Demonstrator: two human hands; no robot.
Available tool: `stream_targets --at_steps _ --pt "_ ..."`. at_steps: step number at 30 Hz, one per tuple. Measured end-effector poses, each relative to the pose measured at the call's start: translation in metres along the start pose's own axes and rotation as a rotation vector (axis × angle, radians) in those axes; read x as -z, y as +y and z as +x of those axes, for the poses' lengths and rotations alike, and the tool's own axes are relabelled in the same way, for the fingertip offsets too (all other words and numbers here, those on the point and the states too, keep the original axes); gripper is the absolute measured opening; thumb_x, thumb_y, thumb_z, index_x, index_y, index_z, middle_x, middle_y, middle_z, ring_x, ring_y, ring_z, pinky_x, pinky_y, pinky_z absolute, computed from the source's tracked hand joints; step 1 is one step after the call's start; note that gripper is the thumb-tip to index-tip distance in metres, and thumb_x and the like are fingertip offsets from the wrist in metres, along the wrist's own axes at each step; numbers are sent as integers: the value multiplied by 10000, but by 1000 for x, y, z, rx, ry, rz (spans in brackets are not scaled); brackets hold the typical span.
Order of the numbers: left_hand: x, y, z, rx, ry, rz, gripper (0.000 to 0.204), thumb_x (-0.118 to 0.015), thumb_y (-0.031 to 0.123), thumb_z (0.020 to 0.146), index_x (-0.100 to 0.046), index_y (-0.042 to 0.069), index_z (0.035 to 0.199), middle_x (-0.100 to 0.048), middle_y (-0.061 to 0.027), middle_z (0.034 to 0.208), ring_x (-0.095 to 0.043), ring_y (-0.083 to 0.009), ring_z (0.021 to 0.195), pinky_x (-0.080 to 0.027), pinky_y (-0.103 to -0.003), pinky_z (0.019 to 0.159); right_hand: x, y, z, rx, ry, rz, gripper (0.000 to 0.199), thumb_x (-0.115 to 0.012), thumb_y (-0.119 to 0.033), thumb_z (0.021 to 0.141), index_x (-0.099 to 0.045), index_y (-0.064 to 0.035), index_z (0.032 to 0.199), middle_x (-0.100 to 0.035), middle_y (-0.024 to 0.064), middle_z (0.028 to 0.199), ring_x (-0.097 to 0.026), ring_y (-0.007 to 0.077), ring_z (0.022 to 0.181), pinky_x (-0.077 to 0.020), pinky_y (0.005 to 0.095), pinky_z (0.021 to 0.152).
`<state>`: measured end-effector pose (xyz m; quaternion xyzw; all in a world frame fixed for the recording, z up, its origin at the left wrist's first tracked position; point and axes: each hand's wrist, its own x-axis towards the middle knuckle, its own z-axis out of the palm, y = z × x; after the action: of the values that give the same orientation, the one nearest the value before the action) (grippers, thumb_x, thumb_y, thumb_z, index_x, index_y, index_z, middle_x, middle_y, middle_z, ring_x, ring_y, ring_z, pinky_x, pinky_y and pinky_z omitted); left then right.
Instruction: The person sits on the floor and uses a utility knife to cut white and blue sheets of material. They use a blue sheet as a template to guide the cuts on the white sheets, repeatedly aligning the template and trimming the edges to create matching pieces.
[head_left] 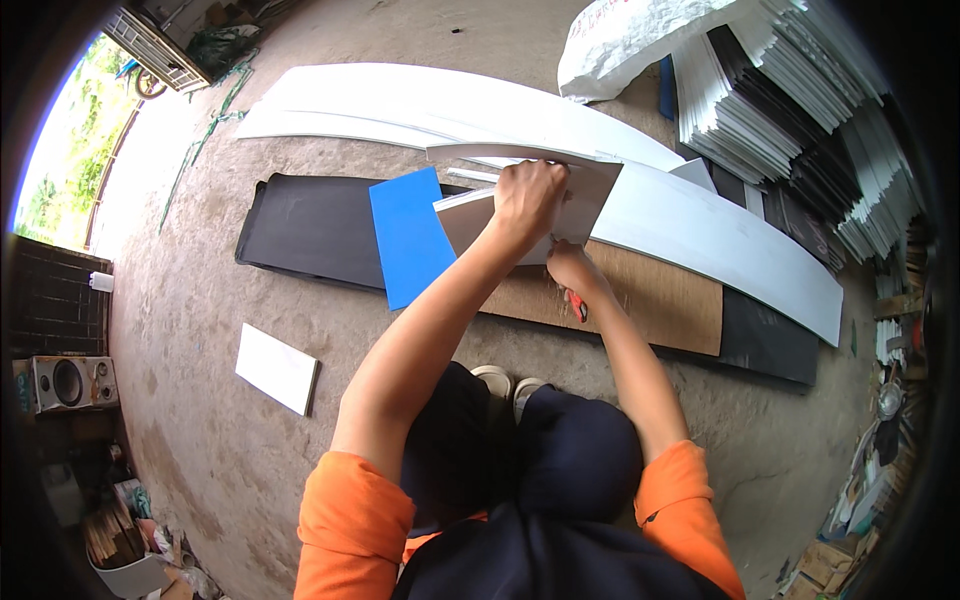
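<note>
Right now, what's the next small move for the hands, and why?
Probably a short pull of the red-handled tool away from the left hand: that hand grips the grey panel tilted up over the brown wood-grain board, while the right hand holds the tool close below it. The tool's tip is unclear, so I'd go slowly.

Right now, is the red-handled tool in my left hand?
No, your right hand grips the red-handled tool, while your left hand holds a raised board.
</note>
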<state>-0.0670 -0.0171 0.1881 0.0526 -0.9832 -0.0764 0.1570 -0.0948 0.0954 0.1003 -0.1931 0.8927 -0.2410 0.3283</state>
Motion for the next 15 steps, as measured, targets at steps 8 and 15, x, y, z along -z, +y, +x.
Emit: stream_targets --at_steps 8,15 --pt "10 8 -3 60 -80 3 174 -646 259 749 -649 86 732 -631 -108 686 -640 -249 695 -501 -353 607 9 -3 -14 54 -88 -102 306 -356 -121 852 -516 124 940 -596 268 703 -617 300 527 -523 404 510" --pt "7 3 -4 3 -59 -35 270 -648 331 754 -672 68 813 -637 -134 671 -646 -291 662 -517 -372 582 1 0 0 -122 -155 -6 321 -338 -133 868 -452 121 1026 -550 186 604 -572 268 458 -494 393 445"
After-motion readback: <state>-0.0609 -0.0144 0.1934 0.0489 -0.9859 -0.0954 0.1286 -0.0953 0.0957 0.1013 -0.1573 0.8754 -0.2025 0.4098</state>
